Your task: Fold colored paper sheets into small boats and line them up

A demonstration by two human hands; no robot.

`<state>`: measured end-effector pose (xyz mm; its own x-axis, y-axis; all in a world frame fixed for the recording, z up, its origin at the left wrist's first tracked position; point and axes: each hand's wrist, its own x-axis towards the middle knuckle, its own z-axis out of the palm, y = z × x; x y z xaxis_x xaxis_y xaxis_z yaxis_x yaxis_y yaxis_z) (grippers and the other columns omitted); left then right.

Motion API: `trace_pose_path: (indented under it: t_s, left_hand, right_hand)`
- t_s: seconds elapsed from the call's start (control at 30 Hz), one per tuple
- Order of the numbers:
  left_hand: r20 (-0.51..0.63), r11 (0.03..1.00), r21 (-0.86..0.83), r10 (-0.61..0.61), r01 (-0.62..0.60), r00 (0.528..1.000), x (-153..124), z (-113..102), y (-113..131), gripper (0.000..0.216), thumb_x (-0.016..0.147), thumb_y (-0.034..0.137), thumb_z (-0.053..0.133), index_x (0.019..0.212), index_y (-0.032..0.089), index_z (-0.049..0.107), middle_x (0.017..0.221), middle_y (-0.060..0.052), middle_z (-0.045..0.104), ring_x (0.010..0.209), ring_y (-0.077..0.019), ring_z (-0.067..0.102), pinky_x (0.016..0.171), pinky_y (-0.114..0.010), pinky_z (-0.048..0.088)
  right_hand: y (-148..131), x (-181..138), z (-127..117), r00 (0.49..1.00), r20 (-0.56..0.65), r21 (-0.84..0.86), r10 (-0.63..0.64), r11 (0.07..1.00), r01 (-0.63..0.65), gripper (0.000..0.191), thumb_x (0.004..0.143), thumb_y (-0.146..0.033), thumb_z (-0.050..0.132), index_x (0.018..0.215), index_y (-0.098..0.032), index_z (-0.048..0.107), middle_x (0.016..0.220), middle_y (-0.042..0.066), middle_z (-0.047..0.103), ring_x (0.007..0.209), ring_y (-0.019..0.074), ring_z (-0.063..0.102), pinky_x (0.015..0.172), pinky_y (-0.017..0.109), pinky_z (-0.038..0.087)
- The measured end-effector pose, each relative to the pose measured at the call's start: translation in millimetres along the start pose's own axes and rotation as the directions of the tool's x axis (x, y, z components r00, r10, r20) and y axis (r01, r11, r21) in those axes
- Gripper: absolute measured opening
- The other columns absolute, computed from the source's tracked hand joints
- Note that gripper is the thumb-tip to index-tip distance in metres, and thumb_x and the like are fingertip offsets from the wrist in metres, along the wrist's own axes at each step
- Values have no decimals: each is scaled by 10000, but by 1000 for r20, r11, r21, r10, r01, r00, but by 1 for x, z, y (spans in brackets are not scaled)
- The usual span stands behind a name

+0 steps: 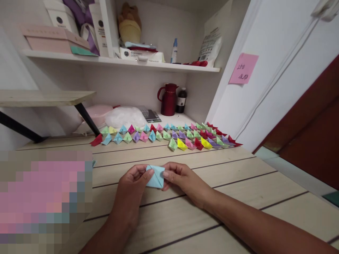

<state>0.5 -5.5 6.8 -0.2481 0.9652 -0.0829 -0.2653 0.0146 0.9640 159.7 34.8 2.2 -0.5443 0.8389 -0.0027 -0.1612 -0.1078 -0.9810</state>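
A small light blue piece of folded paper is held between both hands, just above the wooden tabletop. Diagonal crease lines cross its face. My left hand pinches its left edge, thumb on the front and fingers behind. On the right edge, my right hand grips in the same way with thumb and fingers closed. Beyond the hands stand rows of folded paper boats in many colours, among them a yellow boat, a red boat and a green boat.
The striped wooden table reaches to a white shelf unit. At its back are a dark red jug, a dark bottle and a white plastic bag. A small raised wooden stand is at left, above a blurred-out pink area.
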Motion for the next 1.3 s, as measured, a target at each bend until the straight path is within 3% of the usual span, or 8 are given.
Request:
trace_pose_path:
  t_s: [0.17, 0.4, 0.6, 0.7, 0.83, 1.0, 1.17, 1.3]
  left_hand:
    - [5, 1000, 1, -6, 6, 1000, -4, 3, 1, 283, 635, 336, 789, 823, 149, 690, 739, -11, 703, 649, -127, 594, 631, -233, 449]
    - [93, 996, 42, -81, 78, 992, -6, 5, 6, 334, 643, 381, 774, 880, 154, 711, 803, -40, 727, 695, -171, 627, 665, -267, 465]
    - [179, 994, 107, -31, 11, 983, -4, 0, 8, 270, 722, 400, 704, 857, 170, 750, 685, 0, 666, 654, -139, 539, 663, -242, 417]
    - [130, 988, 154, -38, 18, 991, -5, 1, 7, 183, 674, 333, 749, 768, 176, 748, 599, 27, 619, 615, -124, 517, 642, -230, 399]
    - [112, 987, 163, -18, 0, 994, -5, 2, 7, 162, 682, 326, 741, 743, 176, 740, 571, 28, 609, 584, -120, 502, 614, -230, 390]
    - [140, 983, 185, -8, -18, 990, -4, 2, 6, 150, 688, 325, 733, 677, 176, 727, 555, 23, 607, 573, -117, 502, 613, -224, 391]
    - [193, 976, 219, -32, -12, 981, -3, 3, 3, 184, 694, 346, 716, 623, 176, 707, 571, 12, 620, 592, -134, 534, 600, -228, 397]
    - [174, 971, 238, -39, -3, 984, -3, 2, 4, 149, 697, 324, 707, 710, 177, 731, 642, 10, 647, 648, -145, 547, 632, -233, 409]
  right_hand:
    - [-3, -2, 3, 996, -27, -67, 85, 994, -87, 412, 569, -436, 854, 662, -133, 590, 567, -20, 609, 558, 115, 603, 556, 220, 443]
    - [-6, -3, 4, 975, -130, -159, 182, 966, -202, 386, 595, -412, 833, 633, -142, 560, 461, -30, 576, 440, 89, 546, 430, 181, 392]
    - [-6, 1, -1, 981, -146, -16, 127, 991, -131, 403, 575, -425, 846, 723, -122, 626, 520, -22, 602, 447, 85, 550, 449, 198, 436]
    - [-5, 1, -2, 986, -122, -31, 115, 992, -120, 415, 572, -426, 852, 741, -121, 627, 546, -25, 597, 465, 88, 556, 460, 200, 433]
    - [-2, -1, -3, 997, -79, -163, 4, 987, -17, 385, 711, -487, 760, 786, -154, 582, 605, -20, 601, 519, 95, 548, 495, 205, 430]
    - [-3, -4, -6, 986, 16, -420, -163, 894, 155, 449, 962, -531, 389, 740, -174, 547, 633, 5, 604, 572, 116, 540, 574, 235, 442]
    - [-6, -5, -5, 974, 16, -648, -225, 740, 182, 363, 928, -437, 517, 684, -172, 563, 602, -12, 577, 562, 113, 530, 547, 215, 395]
    - [-5, -6, -6, 985, 21, -672, -170, 727, 140, 333, 909, -404, 555, 671, -171, 548, 537, -34, 554, 501, 99, 511, 494, 193, 366]
